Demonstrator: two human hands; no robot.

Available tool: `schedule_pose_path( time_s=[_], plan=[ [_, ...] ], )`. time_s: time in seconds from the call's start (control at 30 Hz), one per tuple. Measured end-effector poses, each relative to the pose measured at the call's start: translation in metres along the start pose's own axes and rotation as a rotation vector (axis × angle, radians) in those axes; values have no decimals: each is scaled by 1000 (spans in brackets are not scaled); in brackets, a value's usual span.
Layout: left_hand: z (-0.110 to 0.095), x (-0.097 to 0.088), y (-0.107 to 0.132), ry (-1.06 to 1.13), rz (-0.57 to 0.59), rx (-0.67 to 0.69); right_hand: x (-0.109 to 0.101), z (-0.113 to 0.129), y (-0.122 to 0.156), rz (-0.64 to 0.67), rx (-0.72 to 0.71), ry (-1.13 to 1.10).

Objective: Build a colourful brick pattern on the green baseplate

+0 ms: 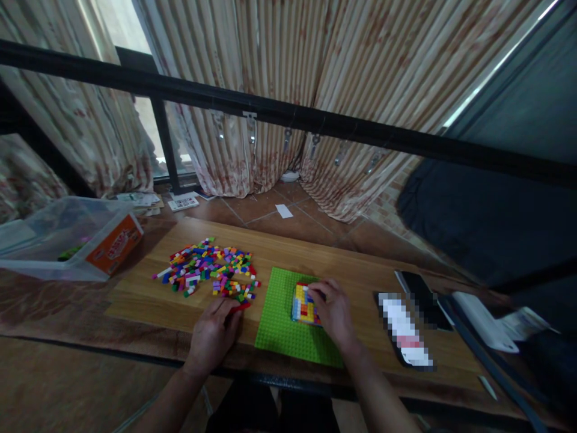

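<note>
A long red brick [242, 307] sticks out from the closed fingers of my left hand [214, 337], which is low over the wooden board just in front of the loose pile. My right hand [334, 311] is at the right side of a block of multicoloured bricks [303, 304] built up on the green studded baseplate [276, 325]. Its thumb and index finger are pinched over the top of that block. Whatever sits between those fingertips is hidden. The hand also covers the block's right part.
Loose small bricks [202, 264] in many colours spread over the board's left half [148, 294]. A clear plastic bin [97, 255] with an orange label stands at far left. A phone [403, 331] and a dark flat object [421, 297] lie at right. A black rail [288, 111] crosses behind.
</note>
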State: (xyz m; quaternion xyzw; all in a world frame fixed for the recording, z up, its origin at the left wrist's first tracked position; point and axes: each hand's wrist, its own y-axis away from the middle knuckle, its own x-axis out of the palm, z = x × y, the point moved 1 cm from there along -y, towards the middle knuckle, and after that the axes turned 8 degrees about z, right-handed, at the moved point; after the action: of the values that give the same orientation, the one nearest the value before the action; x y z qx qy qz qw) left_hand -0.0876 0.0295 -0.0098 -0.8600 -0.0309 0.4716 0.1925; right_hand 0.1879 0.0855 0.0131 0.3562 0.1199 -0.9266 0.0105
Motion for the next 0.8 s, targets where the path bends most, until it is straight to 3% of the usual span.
schedule_pose_path(
  time_s=[0.2,0.47,0.8],
  plan=[
    [-1,0,0,-3,4,-4,4,-5,1,-42,47,-97],
    [1,2,1,1,26,-26,-5,-17,-1,-167,143,-196],
    [-3,0,0,12,21,-43,16,-20,-17,8,145,-153]
  ],
)
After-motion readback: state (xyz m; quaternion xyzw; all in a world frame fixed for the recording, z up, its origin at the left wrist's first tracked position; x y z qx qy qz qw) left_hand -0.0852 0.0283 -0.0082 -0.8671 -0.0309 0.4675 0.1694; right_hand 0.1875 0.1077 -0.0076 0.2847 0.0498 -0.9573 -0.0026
